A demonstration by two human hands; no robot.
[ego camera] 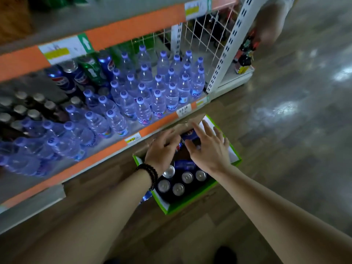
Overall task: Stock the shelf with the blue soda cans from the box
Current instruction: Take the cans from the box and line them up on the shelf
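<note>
Green cardboard walls frame the box on the wooden floor in front of me, just beside the foot of the shelf. At its near end five blue soda cans stand upright, silver tops showing, with one more lying on its side behind them. Both my forearms reach down into the box. My left hand, a dark bead bracelet on its wrist, dips into the far half with fingers curled down around a blue can, though whether it truly grips I cannot tell. My right hand hovers over the same spot, fingers spread and loose, holding nothing. Beyond the box, the lowest shelf carries rows of clear water bottles with purple caps. Farther back stand a few blue and green cans, and to their left dark bottles with grey caps.
</note>
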